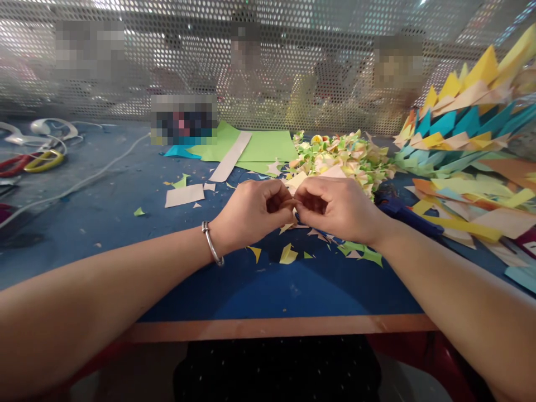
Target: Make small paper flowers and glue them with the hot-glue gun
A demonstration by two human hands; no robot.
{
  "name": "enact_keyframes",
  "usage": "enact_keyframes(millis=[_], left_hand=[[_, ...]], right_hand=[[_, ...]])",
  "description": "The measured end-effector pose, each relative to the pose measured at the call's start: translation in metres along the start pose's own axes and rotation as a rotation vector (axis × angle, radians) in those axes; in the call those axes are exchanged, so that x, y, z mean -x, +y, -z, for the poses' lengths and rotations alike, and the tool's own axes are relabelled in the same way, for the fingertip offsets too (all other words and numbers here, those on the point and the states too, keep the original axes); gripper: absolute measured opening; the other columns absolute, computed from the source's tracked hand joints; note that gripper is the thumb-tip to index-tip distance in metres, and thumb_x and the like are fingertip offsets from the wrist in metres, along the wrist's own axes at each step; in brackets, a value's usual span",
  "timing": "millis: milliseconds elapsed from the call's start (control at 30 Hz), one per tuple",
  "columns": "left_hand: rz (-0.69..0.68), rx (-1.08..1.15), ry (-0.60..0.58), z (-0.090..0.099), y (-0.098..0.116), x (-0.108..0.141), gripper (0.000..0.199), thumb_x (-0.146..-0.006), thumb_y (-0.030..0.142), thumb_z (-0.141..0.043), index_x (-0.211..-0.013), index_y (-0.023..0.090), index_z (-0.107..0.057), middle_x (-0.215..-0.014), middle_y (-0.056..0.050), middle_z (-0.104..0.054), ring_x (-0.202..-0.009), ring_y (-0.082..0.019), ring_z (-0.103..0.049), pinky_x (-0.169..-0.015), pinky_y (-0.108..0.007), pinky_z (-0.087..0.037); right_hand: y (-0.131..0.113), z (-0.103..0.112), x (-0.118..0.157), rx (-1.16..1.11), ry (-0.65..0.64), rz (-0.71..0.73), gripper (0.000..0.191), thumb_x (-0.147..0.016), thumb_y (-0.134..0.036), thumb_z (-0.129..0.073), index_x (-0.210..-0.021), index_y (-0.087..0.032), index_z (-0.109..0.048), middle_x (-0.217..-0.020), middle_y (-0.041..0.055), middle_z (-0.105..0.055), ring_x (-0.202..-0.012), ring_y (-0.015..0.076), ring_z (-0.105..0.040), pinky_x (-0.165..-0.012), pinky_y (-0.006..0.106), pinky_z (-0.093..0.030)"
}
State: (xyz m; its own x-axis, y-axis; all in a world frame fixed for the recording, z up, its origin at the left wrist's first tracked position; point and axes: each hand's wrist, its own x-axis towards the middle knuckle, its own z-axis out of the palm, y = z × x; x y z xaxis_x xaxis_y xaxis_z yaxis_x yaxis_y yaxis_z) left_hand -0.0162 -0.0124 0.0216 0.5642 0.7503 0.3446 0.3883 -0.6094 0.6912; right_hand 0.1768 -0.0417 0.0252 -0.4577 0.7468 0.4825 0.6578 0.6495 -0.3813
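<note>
My left hand (266,209) and my right hand (335,206) meet fingertip to fingertip above the blue table (276,296). Both are closed in a pinch on a small piece of paper (295,202), mostly hidden by the fingers. Just behind them rises a heap of small folded paper pieces (341,153) in green, yellow and pale pink. Paper scraps (288,254) lie beneath and in front of the hands. Beyond my left hand are a pale paper strip (231,156) and green paper sheets (272,146).
At the right stands a layered folded-paper model (464,120), with loose coloured strips (481,204) before it. A dark blue tool (412,216) lies by my right wrist. Scissors with red and yellow handles (44,161) and white headphones (54,127) lie left. A perforated metal screen (184,61) stands behind.
</note>
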Motion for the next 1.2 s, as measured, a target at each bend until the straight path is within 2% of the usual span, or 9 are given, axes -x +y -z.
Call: enact_keyframes(millis=[133,400,533,633,800,967,1100,1200], left_hand=[[-0.022,-0.064,0.0,0.001,0.001,0.001,0.005,-0.07,0.021,-0.061,-0.066,0.018,-0.059,-0.06,0.002,-0.057,-0.056,-0.01,-0.049,-0.055,-0.026,-0.036],[0.035,-0.134,-0.072,0.011,-0.006,0.0,0.014,-0.071,0.026,-0.064,-0.061,0.02,-0.056,-0.056,0.001,-0.057,-0.051,-0.011,-0.045,-0.05,-0.028,-0.031],[0.007,-0.082,-0.053,0.009,-0.003,0.0,0.008,-0.073,0.026,-0.065,-0.076,0.02,-0.06,-0.069,-0.001,-0.064,-0.057,-0.012,-0.053,-0.053,-0.028,-0.036],[-0.057,0.004,-0.022,0.005,-0.001,0.0,0.013,-0.076,0.02,-0.064,-0.087,0.019,-0.057,-0.082,-0.003,-0.068,-0.066,-0.013,-0.059,-0.058,-0.027,-0.042],[-0.068,0.057,-0.055,0.003,-0.002,0.001,0.015,-0.075,0.012,-0.062,-0.087,0.02,-0.056,-0.075,0.0,-0.065,-0.065,-0.012,-0.059,-0.06,-0.026,-0.043],[0.034,0.158,-0.117,0.007,-0.005,-0.001,0.015,-0.072,0.009,-0.066,-0.084,0.017,-0.064,-0.066,0.001,-0.064,-0.06,-0.01,-0.058,-0.054,-0.023,-0.042],[0.237,0.451,-0.11,0.006,-0.008,-0.003,0.005,-0.076,0.012,-0.068,-0.077,0.016,-0.065,-0.068,0.0,-0.068,-0.064,-0.01,-0.064,-0.061,-0.022,-0.048],[0.397,0.684,-0.081,0.005,-0.006,-0.004,0.007,-0.081,0.012,-0.066,-0.075,0.014,-0.063,-0.071,-0.001,-0.07,-0.066,-0.01,-0.067,-0.063,-0.021,-0.05]], right_hand=[[-0.001,-0.002,0.0,0.012,-0.018,-0.017,0.008,-0.079,-0.02,-0.062,-0.073,-0.017,-0.058,-0.063,-0.0034,-0.053,-0.055,0.0087,-0.046,-0.053,0.022,-0.035],[0.0,-0.001,0.001,0.027,-0.013,-0.04,0.009,-0.076,-0.019,-0.061,-0.07,-0.018,-0.054,-0.064,-0.0032,-0.053,-0.056,0.0089,-0.046,-0.053,0.023,-0.034],[0.002,0.0,0.0,0.057,-0.028,-0.044,0.01,-0.076,-0.021,-0.06,-0.07,-0.018,-0.053,-0.063,-0.0027,-0.053,-0.056,0.0094,-0.046,-0.053,0.023,-0.033],[0.002,-0.001,-0.001,0.072,-0.037,-0.03,0.016,-0.077,-0.024,-0.059,-0.067,-0.019,-0.048,-0.061,-0.0026,-0.051,-0.055,0.0096,-0.045,-0.052,0.023,-0.032],[0.003,-0.004,-0.001,0.082,-0.074,-0.015,0.022,-0.077,-0.025,-0.058,-0.064,-0.02,-0.041,-0.06,-0.0029,-0.048,-0.054,0.0096,-0.042,-0.052,0.024,-0.031],[0.003,-0.001,0.0,0.069,-0.094,-0.042,0.014,-0.078,-0.023,-0.059,-0.067,-0.019,-0.05,-0.061,-0.0025,-0.052,-0.054,0.0094,-0.046,-0.052,0.024,-0.033],[0.006,0.004,0.0,0.054,-0.014,-0.042,0.006,-0.076,-0.017,-0.06,-0.071,-0.017,-0.058,-0.064,-0.0021,-0.056,-0.056,0.0089,-0.048,-0.053,0.022,-0.037],[0.007,0.005,0.001,0.041,0.042,0.028,0.003,-0.078,-0.014,-0.06,-0.076,-0.016,-0.06,-0.069,-0.0011,-0.058,-0.059,0.0084,-0.051,-0.054,0.021,-0.04]])
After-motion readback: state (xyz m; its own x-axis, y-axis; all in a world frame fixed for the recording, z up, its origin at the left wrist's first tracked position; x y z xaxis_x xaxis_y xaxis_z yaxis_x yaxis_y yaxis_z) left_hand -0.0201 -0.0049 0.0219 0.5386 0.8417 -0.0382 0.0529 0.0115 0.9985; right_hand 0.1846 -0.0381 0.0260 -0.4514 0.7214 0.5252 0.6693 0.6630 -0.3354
